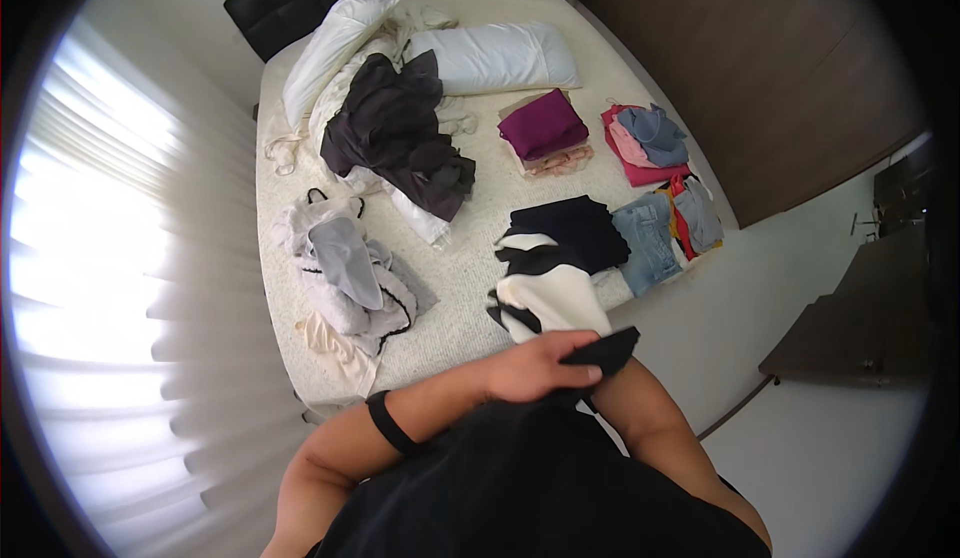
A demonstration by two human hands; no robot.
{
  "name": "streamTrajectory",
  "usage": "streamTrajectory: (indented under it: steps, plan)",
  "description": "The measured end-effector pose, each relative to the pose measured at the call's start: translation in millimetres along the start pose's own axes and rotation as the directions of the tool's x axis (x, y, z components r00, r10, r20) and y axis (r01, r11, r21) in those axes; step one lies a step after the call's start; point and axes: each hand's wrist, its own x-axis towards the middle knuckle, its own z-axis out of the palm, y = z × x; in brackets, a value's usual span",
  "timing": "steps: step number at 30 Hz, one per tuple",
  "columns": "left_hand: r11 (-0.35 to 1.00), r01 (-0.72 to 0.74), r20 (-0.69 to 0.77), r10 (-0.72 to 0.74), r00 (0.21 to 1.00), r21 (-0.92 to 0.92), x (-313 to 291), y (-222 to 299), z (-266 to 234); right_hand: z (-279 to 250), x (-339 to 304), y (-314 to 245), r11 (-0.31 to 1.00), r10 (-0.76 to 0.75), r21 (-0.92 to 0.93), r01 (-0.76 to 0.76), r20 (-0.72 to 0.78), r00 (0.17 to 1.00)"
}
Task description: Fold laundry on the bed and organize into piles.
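My left hand (pixel 540 368) reaches across in front of my body, its fingers closed on a piece of black cloth (pixel 610 351). My right forearm (pixel 640 398) comes up from the lower right. My right hand is hidden behind the black cloth and my left hand, so its fingers do not show. Just beyond my hands, a white and black garment (pixel 555 298) hangs or lies at the bed's near edge, slightly blurred. Whether it is one piece with the black cloth I cannot tell. Behind it is a folded black garment (pixel 570 226).
Folded denim (pixel 648 243), a pink and blue pile (pixel 650 143) and a purple-topped stack (pixel 543 126) sit on the bed's right side. Dark crumpled cloth (pixel 390 128) lies by white pillows (pixel 495 58). Heaped pale clothes (pixel 345 268) occupy the left, near the curtain (pixel 200 258).
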Motion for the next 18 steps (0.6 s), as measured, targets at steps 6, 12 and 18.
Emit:
streamTrajectory:
  steps: [6, 12, 18]
  plan:
    - [0.77, -0.255, -0.265, 0.116, 0.957, -0.585, -3, -8, -48, 23, -8, 34, 0.718, -0.228, -0.618, 0.32, 0.226, 0.947]
    - [0.813, -0.222, -0.405, -0.019, 0.914, -0.539, -15, -67, -87, 10, -14, 78, 0.618, -0.212, -0.668, 0.415, 0.367, 0.906]
    - [0.792, -0.306, -0.56, -0.054, 0.827, -0.528, -58, -81, -103, -29, 20, -24, 0.835, 0.106, 0.549, 0.029, -0.212, 0.971]
